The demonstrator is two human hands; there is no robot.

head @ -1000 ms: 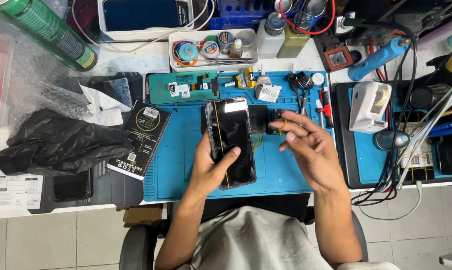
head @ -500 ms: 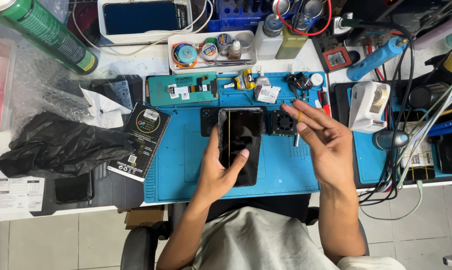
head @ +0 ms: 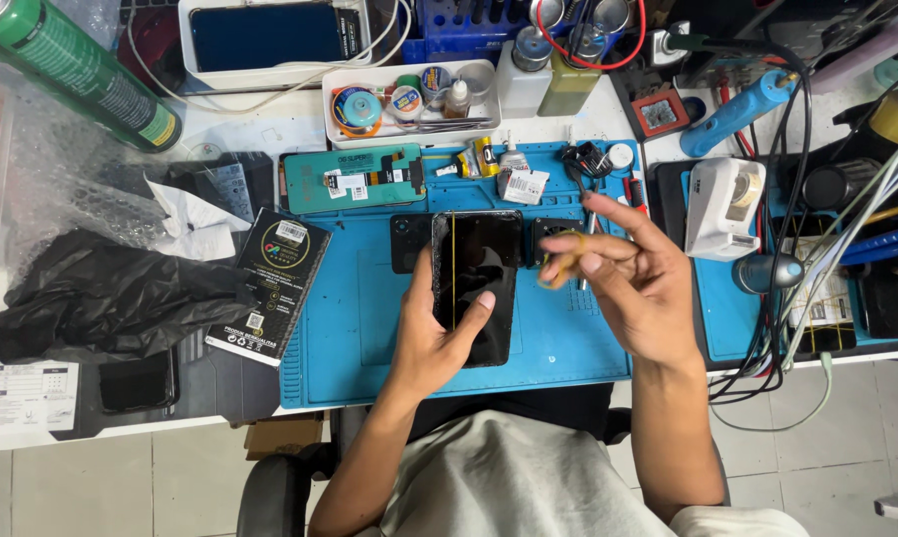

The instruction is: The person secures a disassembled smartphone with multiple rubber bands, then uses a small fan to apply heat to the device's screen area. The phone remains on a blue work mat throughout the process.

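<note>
Phone (head: 474,283), black and screen-up with a thin yellow line down its left part, sits above the blue mat (head: 369,328), gripped by the left hand (head: 439,343) with the thumb across the glass. Just beside it, the right hand (head: 633,283) hovers, fingers loosely spread, pinching something small and yellowish I cannot make out.

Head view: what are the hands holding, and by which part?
The left hand grips the black phone by its lower half, thumb across the screen. The right hand seems to pinch something small and yellowish; unclear what.
</note>
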